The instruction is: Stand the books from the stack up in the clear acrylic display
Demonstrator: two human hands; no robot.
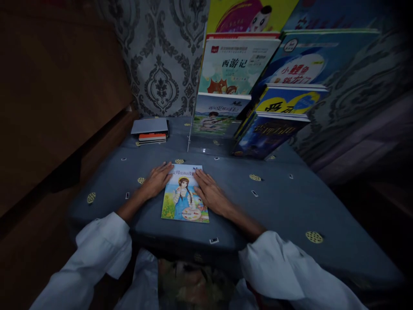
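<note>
A closed picture-covered book (183,196) lies flat on the cloth-covered table (271,206), its cover showing a girl in blue overalls. My left hand (158,178) rests on the book's upper left edge, fingers stretched out. Across from it, my right hand (211,191) lies flat over the right side of the cover, fingers extended and hiding part of the title. Neither hand is wrapped round the book.
Behind the book stands a clear display rack (209,144) with several upright books, among them a pale green one (238,64) and a dark blue one (269,133). A small stack of books (150,127) sits at the back left. Wooden furniture (58,94) borders the left.
</note>
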